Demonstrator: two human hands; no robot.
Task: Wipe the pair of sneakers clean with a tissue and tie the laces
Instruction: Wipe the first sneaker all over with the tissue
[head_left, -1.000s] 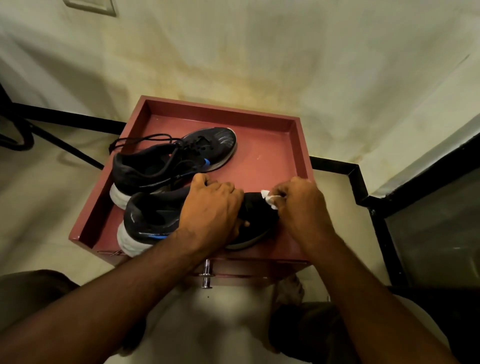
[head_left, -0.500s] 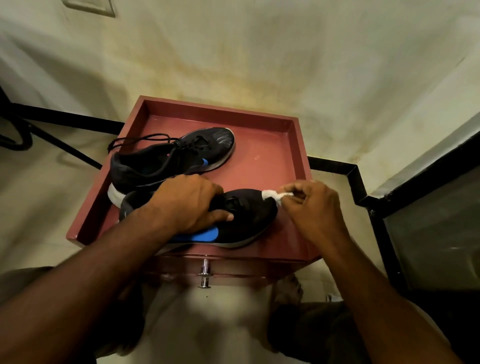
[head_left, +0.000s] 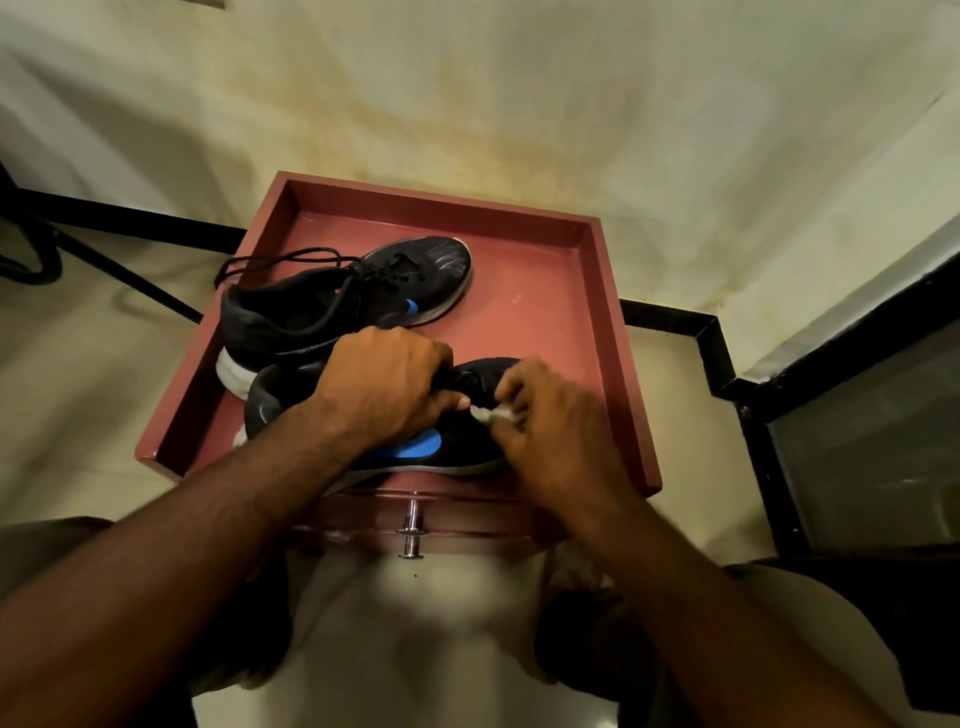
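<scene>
The person is wiping the near sneaker, which lies on the near part of a red tray-topped table, toe to the right and tipped so its blue-marked side faces the camera. The left hand has its grip closed over the top of this shoe around the laces and tongue, pinning it in place. The right hand pinches a small wad of white tissue between its fingertips and presses it to the upper, just right of the left thumb.

To do this step well, the left hand should hold the shoe firm so it does not slide toward the table's near edge. The tissue would likely clean better in short, pressing strokes along the fabric, folded over to a fresh face as it soils. It looks thin and could shred on the mesh, so moderate pressure is wise.

The far sneaker rests behind, toe pointing far right, its laces loose and trailing over the table's left rim; tying is not yet done on it.

Half a second earlier the tissue was at the toe tip of the near shoe; it has since moved left along the upper, so the two hands are now nearly touching. The left hand has shifted slightly right and its thumb now points toward the tissue. The far sneaker has not moved.
</scene>
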